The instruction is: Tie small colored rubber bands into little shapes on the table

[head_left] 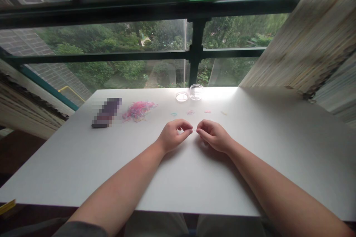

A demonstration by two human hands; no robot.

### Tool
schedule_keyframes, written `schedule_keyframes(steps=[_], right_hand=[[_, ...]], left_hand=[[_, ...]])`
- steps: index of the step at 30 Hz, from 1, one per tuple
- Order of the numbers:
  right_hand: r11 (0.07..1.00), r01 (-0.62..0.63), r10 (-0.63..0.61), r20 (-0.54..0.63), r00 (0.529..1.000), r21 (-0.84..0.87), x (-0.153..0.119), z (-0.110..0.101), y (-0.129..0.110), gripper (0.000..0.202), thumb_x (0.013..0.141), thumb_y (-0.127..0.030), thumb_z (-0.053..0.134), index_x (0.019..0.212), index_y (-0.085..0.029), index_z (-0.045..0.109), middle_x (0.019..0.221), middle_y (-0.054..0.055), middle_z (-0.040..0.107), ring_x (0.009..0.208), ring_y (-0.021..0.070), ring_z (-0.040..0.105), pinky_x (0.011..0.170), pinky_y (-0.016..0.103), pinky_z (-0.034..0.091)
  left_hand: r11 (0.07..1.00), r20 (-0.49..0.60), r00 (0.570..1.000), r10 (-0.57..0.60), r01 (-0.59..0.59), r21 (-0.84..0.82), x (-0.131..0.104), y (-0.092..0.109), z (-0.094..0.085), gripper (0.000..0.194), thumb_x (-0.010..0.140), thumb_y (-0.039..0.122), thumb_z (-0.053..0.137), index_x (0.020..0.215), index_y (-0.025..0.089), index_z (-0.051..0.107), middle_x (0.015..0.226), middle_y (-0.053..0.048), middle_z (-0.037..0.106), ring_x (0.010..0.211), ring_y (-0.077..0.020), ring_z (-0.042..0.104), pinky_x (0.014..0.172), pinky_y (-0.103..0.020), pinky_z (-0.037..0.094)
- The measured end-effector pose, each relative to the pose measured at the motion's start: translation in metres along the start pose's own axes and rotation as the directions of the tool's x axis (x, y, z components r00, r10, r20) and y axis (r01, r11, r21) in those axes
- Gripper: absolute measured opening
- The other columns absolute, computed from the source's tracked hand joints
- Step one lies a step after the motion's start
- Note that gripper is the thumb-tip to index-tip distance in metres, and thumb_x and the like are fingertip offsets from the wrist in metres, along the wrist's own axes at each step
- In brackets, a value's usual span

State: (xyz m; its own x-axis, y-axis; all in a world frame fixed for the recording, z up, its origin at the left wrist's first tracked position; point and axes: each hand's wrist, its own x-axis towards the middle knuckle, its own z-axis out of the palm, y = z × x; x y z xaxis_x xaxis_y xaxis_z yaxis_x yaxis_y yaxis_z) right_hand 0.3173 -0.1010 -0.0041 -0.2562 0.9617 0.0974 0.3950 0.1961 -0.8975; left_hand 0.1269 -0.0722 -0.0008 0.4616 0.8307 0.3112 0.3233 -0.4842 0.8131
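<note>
My left hand (pixel 175 133) and my right hand (pixel 213 135) are close together above the middle of the white table (pixel 167 177), fingertips pinched and facing each other. A thin pale pink strand (pixel 194 130) spans the small gap between them, gripped at both ends. Just beyond my hands lie a teal piece (pixel 174 114), two pink pieces (pixel 190 112) (pixel 207 111) and a pale yellowish piece (pixel 224 113) in a row. To the left is a loose pile of thin pink, purple and blue pieces (pixel 139 111).
A round clear lid (pixel 182 97) and a clear round container (pixel 196 92) stand near the table's far edge. A blurred dark object (pixel 108 113) lies at the left. Beyond the table are green window bars (pixel 111 56), with a striped curtain (pixel 300 29) at the right.
</note>
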Motion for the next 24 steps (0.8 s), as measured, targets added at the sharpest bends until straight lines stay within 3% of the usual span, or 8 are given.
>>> schedule_keyframes(steps=[10, 24], right_hand=[[0.997, 0.051, -0.050, 0.020, 0.999, -0.059, 0.0002, -0.0020, 0.0011, 0.013, 0.079, -0.031, 0.053, 0.080, -0.018, 0.055, 0.066, -0.001, 0.055, 0.053, 0.0098, 0.046, 0.050, 0.023, 0.037], [0.988, 0.110, -0.108, 0.027, 0.994, -0.111, -0.0002, -0.0018, 0.0023, 0.009, 0.079, -0.027, 0.054, 0.078, -0.018, 0.054, 0.061, -0.003, 0.049, 0.053, 0.0089, 0.041, 0.050, 0.022, 0.035]], left_hand=[[1.000, -0.009, 1.000, -0.025, 0.025, 0.010, -0.0002, -0.0023, 0.0011, 0.011, 0.077, 0.029, 0.059, 0.082, 0.020, 0.064, 0.079, -0.002, 0.068, 0.074, -0.0143, 0.060, 0.070, -0.027, 0.045], [0.999, 0.011, 0.999, -0.035, 0.035, -0.030, 0.0002, -0.0041, -0.0003, 0.014, 0.078, 0.030, 0.059, 0.084, 0.018, 0.063, 0.080, -0.002, 0.066, 0.075, -0.0137, 0.059, 0.071, -0.025, 0.045]])
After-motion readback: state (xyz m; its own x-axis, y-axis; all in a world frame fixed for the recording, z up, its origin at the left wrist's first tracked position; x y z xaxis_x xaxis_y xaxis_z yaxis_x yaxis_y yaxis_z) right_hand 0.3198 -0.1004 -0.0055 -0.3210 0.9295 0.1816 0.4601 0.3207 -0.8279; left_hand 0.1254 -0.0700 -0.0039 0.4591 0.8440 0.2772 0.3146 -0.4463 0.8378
